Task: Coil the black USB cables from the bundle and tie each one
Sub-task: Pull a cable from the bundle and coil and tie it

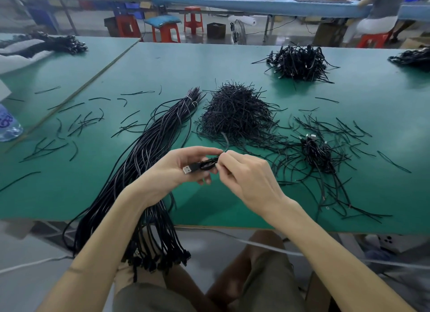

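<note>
Work surface: green table, strewn with loose black ties. At centre, a heap of black twist ties. Left of it, the bundle of black USB cables runs from a white band at its far end over the near edge, its plugs hanging at the person's lap. Tied coils lie in a far pile and a nearer small pile. A water bottle stands at the left edge. Behind: red stools and a blue workbench.

Left hand: fingers curled round a small coiled cable, its USB plug pointing left. Right hand: fingertips pinched at the coil's right end.
</note>
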Motion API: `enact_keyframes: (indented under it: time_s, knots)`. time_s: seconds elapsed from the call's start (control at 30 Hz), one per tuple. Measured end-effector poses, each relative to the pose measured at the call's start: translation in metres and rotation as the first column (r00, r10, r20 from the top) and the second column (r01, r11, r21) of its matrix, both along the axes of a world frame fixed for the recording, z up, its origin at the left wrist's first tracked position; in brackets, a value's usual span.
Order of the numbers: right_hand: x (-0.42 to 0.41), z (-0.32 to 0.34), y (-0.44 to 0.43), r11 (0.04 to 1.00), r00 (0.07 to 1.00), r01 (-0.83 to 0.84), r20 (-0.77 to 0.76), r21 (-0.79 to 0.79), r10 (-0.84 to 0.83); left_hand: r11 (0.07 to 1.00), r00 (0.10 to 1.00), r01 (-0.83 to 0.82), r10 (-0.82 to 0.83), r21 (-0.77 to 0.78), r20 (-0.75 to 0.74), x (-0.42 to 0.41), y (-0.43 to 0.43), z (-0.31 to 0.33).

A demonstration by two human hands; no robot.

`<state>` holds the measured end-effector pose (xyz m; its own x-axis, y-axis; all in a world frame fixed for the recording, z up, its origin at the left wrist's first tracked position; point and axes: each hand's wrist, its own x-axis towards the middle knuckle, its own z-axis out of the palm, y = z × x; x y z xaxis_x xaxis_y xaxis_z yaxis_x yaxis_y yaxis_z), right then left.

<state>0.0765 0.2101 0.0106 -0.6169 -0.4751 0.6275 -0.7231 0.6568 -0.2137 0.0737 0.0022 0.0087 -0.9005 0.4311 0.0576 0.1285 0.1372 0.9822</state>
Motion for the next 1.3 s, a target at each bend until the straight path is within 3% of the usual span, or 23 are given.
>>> enact_keyframes:
  time_s: [0.2,0.37,0.53,0.63,0.77,0.87,0.93,1.0,1.07,1.13,1.2,1.3]
  knots:
    - [0.000,0.003,-0.002,0.998,1.000,-0.003,0.024,-0.055,0.005,0.974,0.970,-0.211,0.220,0.087,-0.102,-0.004,0.015,-0.008]
    - [-0.001,0.010,-0.005,0.998,1.000,0.000,0.028,-0.065,0.002,0.942,0.949,-0.239,0.278,0.237,-0.148,-0.001,0.028,-0.010]
    - [0.000,0.015,-0.008,0.995,1.000,-0.006,0.017,-0.100,0.008,0.915,0.777,-0.403,0.327,-0.026,-0.537,0.003,0.027,-0.001]
    - [0.000,0.018,-0.009,0.992,0.999,-0.027,0.019,-0.121,0.029,0.881,0.718,-0.461,0.297,-0.110,-0.630,0.003,0.024,0.010]
    - [0.001,0.019,-0.007,0.982,0.991,-0.066,0.103,-0.178,0.085,0.868,0.814,-0.448,0.298,-0.213,-0.498,-0.002,0.020,0.018]
    - [0.004,0.015,-0.006,0.996,0.998,-0.066,0.020,-0.067,0.068,0.826,0.880,-0.417,0.261,-0.380,-0.398,-0.007,0.021,0.022]
    - [0.004,0.011,-0.005,0.998,0.993,-0.036,-0.109,0.054,0.042,0.856,0.943,-0.322,0.255,-0.403,-0.213,-0.009,0.024,0.020]
    - [0.002,0.005,-0.001,0.995,0.994,-0.035,-0.101,0.098,0.045,0.895,0.964,-0.263,0.262,-0.361,-0.054,-0.007,0.027,0.017]
    - [0.002,-0.001,0.003,0.999,0.987,-0.049,0.154,-0.022,0.051,0.913,0.966,-0.252,0.256,-0.320,-0.029,-0.004,0.032,0.015]
    - [-0.002,-0.005,0.010,0.969,0.887,0.029,0.453,-0.246,0.089,0.942,0.972,-0.228,0.234,-0.246,-0.006,-0.002,0.035,0.015]
    - [-0.005,-0.007,0.013,0.918,0.792,0.121,0.594,-0.377,0.139,0.975,0.980,-0.170,0.182,-0.140,0.078,-0.003,0.037,0.014]
    - [-0.009,-0.013,0.016,0.890,0.677,0.164,0.704,-0.426,0.212,0.997,0.983,-0.064,0.070,-0.040,0.171,-0.005,0.040,0.008]
